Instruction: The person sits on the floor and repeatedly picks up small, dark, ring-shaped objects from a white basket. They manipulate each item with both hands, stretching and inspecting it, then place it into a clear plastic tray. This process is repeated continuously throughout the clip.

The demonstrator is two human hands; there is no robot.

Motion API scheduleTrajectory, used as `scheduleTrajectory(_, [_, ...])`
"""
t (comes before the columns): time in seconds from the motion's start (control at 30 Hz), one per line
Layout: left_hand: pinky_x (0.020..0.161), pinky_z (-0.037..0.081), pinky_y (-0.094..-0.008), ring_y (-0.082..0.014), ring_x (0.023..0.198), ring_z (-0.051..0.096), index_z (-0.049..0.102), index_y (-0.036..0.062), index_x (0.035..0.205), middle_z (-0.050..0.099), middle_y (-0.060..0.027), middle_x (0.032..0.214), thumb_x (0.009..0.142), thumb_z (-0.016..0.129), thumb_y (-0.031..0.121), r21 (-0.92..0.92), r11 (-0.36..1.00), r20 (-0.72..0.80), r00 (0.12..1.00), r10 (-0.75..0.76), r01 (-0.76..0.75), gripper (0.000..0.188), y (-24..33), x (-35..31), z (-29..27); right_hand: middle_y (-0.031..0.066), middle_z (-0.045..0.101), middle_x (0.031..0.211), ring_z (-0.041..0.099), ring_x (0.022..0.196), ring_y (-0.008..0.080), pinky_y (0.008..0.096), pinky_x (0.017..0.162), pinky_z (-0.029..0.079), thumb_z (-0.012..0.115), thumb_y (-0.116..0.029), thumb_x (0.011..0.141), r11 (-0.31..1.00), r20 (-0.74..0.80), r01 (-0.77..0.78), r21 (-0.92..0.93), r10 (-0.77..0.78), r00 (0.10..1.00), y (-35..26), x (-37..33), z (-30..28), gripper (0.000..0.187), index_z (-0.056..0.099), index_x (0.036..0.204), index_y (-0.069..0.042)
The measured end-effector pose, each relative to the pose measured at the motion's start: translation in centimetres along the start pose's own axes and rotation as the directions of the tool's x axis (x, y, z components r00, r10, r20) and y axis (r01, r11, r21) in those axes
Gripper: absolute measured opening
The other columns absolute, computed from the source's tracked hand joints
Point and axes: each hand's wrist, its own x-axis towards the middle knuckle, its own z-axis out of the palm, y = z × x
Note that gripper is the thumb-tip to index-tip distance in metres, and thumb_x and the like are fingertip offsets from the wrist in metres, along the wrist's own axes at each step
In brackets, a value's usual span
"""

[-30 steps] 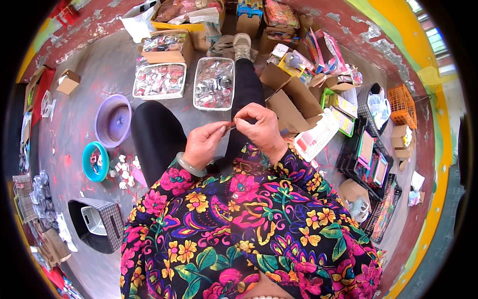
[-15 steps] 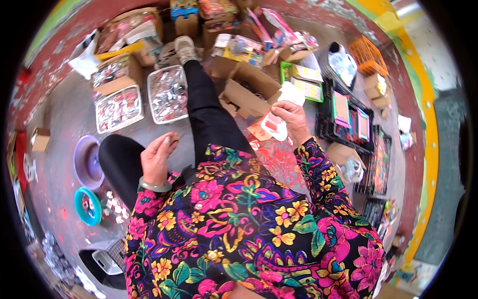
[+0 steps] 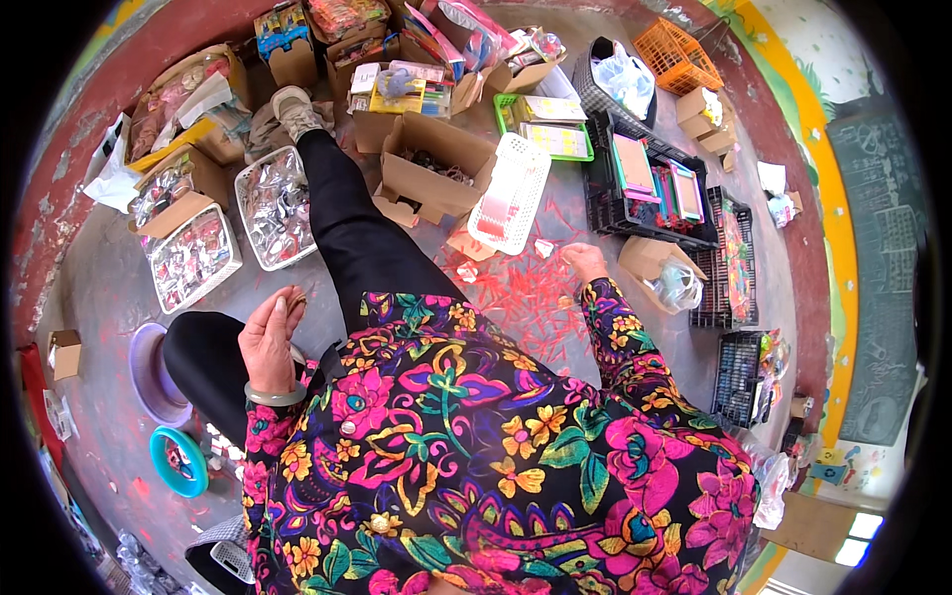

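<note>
My left hand [image 3: 270,342], a light bangle on its wrist, is raised over my bent left leg. Its fingertips pinch a small brownish piece too small to name. Off to the right, my right hand [image 3: 585,262] hangs above the floor with its fingers drawn together; whatever they may hold is hidden. Thin red strips [image 3: 531,297] lie scattered beneath and left of it. A small white-and-red piece [image 3: 543,248] is just left of its fingertips. Farther out, a white slotted plastic basket [image 3: 531,169] leans by a cardboard box, with some red strips inside.
An open cardboard box [image 3: 436,178] stands beyond my outstretched leg. Two white trays of small packets [image 3: 195,260] sit left of my foot. A purple basin [image 3: 149,372] and a teal basin [image 3: 159,466] are at the left. Black crates [image 3: 650,233] line the right side.
The view has swung right, so the surroundings shift left. My right hand has moved away from the white basket, which now shows fully. My left hand still pinches its small piece.
</note>
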Motion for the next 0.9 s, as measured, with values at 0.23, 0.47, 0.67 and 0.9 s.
scheduleTrajectory(0.23, [0.083, 0.050, -0.0295, -0.0200, 0.092, 0.061, 0.058, -0.0071, 0.104, 0.062, -0.0151, 0.100, 0.090, 0.049, 0.007, -0.013, 1.000, 0.024, 1.000, 0.004, -0.004, 0.022, -0.2, 0.1, 0.1, 0.0061, 0.066, 0.071, 0.060, 0.060, 0.0137, 0.0293, 0.058, 0.047, 0.068, -0.021, 0.066, 0.982, -0.039, 0.030, -0.188, -0.038, 0.999, 2.2, 1.0, 1.2, 0.022, 0.071, 0.083, -0.009])
scheduleTrajectory(0.47, [0.083, 0.050, -0.0300, -0.0203, 0.093, 0.061, 0.058, -0.0069, 0.104, 0.062, -0.0154, 0.100, 0.090, 0.050, 0.007, -0.015, 1.000, 0.018, 1.000, -0.007, 0.007, 0.021, -0.1, 0.0, 0.2, 0.0060, 0.065, 0.072, 0.061, 0.066, 0.0173, 0.0295, 0.064, 0.048, 0.072, -0.021, 0.063, 0.803, -0.065, -0.048, -0.594, 0.011, 0.998, 2.9, 1.7, 2.1, 0.021, 0.069, 0.080, -0.009])
scheduleTrajectory(0.67, [0.083, 0.050, -0.0298, -0.0204, 0.093, 0.061, 0.058, -0.0068, 0.104, 0.062, -0.0153, 0.100, 0.090, 0.050, 0.008, -0.013, 1.000, 0.014, 1.000, 0.000, 0.000, 0.022, -0.3, 0.0, -0.1, 0.0103, 0.065, 0.091, 0.063, 0.077, 0.0207, 0.0323, 0.067, 0.049, 0.070, -0.023, 0.065, 0.815, 0.237, 0.152, -0.560, -0.019, 0.971, 6.0, 2.7, 1.2, 0.040, 0.063, 0.102, -0.011])
scheduleTrajectory(0.9, [0.083, 0.050, -0.0301, -0.0205, 0.093, 0.061, 0.058, -0.0067, 0.104, 0.062, -0.0151, 0.099, 0.090, 0.051, 0.008, -0.005, 1.000, 0.002, 1.000, 0.002, -0.002, 0.022, -0.1, -0.2, -0.2, 0.0127, 0.063, 0.100, 0.058, 0.095, 0.0285, 0.0399, 0.082, 0.045, 0.055, -0.038, 0.078, 0.485, 0.264, 0.223, -0.845, 0.017, 0.964, 5.0, 2.5, 0.3, 0.034, 0.066, 0.097, -0.012])
